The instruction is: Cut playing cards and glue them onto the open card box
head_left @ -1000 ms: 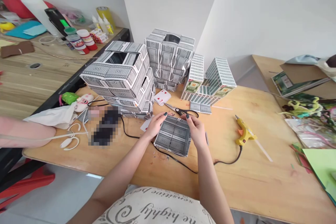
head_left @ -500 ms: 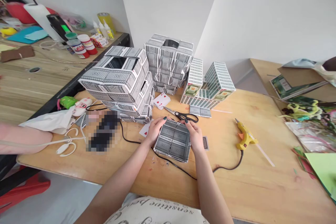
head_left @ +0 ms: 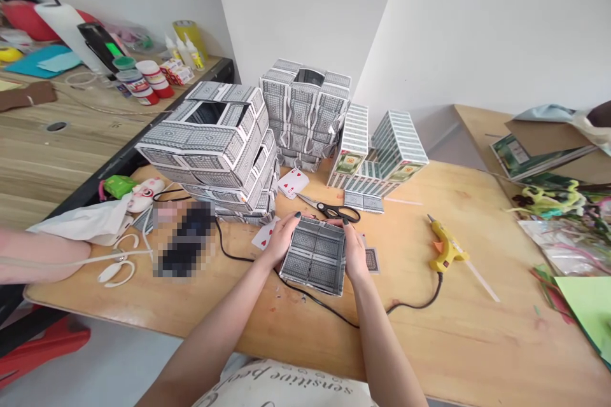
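Between my two hands is a shallow square box made of playing cards [head_left: 312,248], its hollow side facing me. My left hand [head_left: 281,240] grips its left wall, and my right hand [head_left: 354,248] is closed on the right wall. Just beyond the box lie black-handled scissors [head_left: 338,212] with their blades partly open. Loose playing cards [head_left: 293,183] lie beside the scissors tips, and another card [head_left: 372,260] is face down to the right of my right hand. A black cable [head_left: 315,299] runs beneath the box and my forearms.
Large stacked card boxes [head_left: 210,146] stand at left, with another card stack [head_left: 305,111] behind. A U-shaped stack of card packs [head_left: 377,152] is at the back. A yellow glue gun [head_left: 445,245] rests at right. Another person's arm [head_left: 42,254] reaches in at far left.
My right thumb has shifted from over the box's far rim toward its corner. The box stays in nearly the same place, and the view has moved slightly.
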Demonstrator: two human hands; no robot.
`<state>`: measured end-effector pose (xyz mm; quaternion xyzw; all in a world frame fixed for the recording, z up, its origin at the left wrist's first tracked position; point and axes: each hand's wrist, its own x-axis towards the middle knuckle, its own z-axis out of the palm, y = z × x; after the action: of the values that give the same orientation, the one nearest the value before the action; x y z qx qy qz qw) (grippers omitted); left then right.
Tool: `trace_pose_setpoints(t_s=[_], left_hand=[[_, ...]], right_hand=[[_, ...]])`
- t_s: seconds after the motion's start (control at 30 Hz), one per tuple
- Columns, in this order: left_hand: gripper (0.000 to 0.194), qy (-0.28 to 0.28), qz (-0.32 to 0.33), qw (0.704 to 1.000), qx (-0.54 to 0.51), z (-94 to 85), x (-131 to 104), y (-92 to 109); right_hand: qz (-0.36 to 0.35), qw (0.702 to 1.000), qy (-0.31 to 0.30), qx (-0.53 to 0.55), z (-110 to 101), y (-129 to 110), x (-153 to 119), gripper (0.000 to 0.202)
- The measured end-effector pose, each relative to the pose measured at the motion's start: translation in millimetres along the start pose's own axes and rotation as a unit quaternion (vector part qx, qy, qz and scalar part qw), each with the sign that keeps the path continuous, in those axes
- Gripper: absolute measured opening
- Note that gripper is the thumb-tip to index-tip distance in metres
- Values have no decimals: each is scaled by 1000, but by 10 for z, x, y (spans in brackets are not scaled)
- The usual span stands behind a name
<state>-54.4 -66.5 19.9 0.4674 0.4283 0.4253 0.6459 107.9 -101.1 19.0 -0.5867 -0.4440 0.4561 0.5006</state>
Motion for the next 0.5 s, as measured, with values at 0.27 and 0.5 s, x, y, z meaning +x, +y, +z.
trace_pose_setpoints(t_s=[0.27, 0.5], left_hand=[[37, 27, 12, 999, 20, 7, 14, -24], [37, 34, 19, 999, 22, 19, 1, -47]], right_hand=[[-29, 999, -31, -24, -7, 22, 73, 45], [-21, 999, -20, -13, -7, 2, 85, 43]])
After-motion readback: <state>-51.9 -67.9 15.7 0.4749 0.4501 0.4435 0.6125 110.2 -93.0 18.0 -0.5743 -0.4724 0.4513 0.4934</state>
